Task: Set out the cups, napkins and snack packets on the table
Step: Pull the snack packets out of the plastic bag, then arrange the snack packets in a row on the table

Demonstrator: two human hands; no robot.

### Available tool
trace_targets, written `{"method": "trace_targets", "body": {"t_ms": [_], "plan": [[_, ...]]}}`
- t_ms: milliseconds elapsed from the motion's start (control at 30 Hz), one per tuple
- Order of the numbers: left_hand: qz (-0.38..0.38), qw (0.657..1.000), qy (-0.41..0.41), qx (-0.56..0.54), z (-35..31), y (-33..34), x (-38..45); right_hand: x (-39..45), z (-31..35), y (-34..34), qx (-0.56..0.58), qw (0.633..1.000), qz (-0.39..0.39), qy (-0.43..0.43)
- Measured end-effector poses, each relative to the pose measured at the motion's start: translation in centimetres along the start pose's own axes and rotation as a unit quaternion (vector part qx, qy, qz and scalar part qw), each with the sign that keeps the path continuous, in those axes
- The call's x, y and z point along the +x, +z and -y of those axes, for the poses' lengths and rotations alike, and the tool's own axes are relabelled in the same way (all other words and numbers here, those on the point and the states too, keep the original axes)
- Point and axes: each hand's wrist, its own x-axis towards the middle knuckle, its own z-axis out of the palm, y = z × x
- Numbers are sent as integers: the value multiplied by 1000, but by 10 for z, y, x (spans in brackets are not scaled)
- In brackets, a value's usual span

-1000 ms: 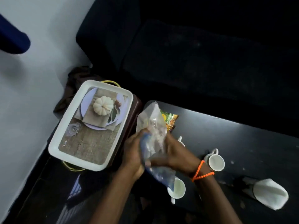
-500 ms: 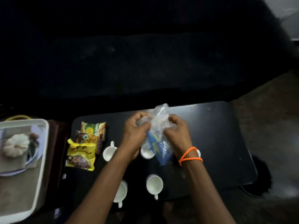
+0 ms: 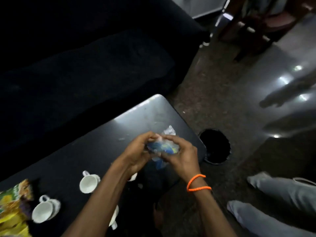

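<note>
Both hands crumple a clear plastic bag with blue print (image 3: 161,148) above the right end of the black table (image 3: 136,120). My left hand (image 3: 138,151) grips its left side and my right hand (image 3: 181,154), with an orange bead bracelet at the wrist, grips its right side. Two white cups (image 3: 89,183) (image 3: 44,212) lie on the table at the lower left. Parts of other cups show beside and under my left forearm. Yellow and green snack packets (image 3: 14,207) lie at the table's left edge.
A dark sofa (image 3: 77,57) runs behind the table. A round black bin (image 3: 214,146) stands on the floor off the table's right corner. Another person's legs in grey trousers (image 3: 277,199) are at the lower right. Furniture legs (image 3: 253,31) stand at the top right.
The view has swung right, so the white tray on the left is out of sight. My hands carried the bag toward the table's right end and squeezed it into a smaller bundle.
</note>
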Motion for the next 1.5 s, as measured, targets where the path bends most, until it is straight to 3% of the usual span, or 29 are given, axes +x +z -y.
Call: {"method": "trace_targets", "body": {"t_ms": [67,100,167,233,333,400,433,533,567,633,700,767,833,933,1033,1167,1300,1500], "plan": [[-27,992,19,122,3,25,14,6,-20,-23,69,993,-49,85],[0,988,13,154,8,39,20,7,-29,-34,117,985,-51,117],[137,985,-50,94,21,69,27,9,-44,-58,167,977,-29,133],[191,976,-65,80,39,99,38,7,-59,-86,119,986,-15,117],[74,979,-24,188,67,144,55,-4,-75,-120,-46,992,-6,115],[34,970,-4,241,78,171,64,-9,-85,-132,-43,993,32,103],[49,963,-5,264,81,183,70,-11,-89,-134,-47,995,20,89],[208,923,-59,319,74,211,82,0,-119,-144,-77,982,-169,43],[226,908,-55,347,66,218,84,6,-131,-149,-85,971,-222,41],[173,910,11,376,53,229,85,19,-156,-156,-120,946,-295,64],[116,932,61,337,38,229,77,35,-188,-158,-167,925,-333,78],[131,949,61,282,23,220,68,53,-219,-154,-215,911,-345,70],[157,951,72,255,12,200,60,72,-254,-146,-267,915,-288,96],[138,955,110,239,6,162,54,87,-283,-129,-328,913,-113,214],[81,960,126,237,8,121,53,90,-281,-118,-290,922,-118,230],[-13,979,117,165,13,61,39,85,-234,-103,-216,953,-164,139],[-108,982,138,68,14,-7,4,88,-145,-67,-159,968,-188,40],[-287,936,201,-20,30,-140,-82,36,0,83,-35,986,-118,-115]]}}
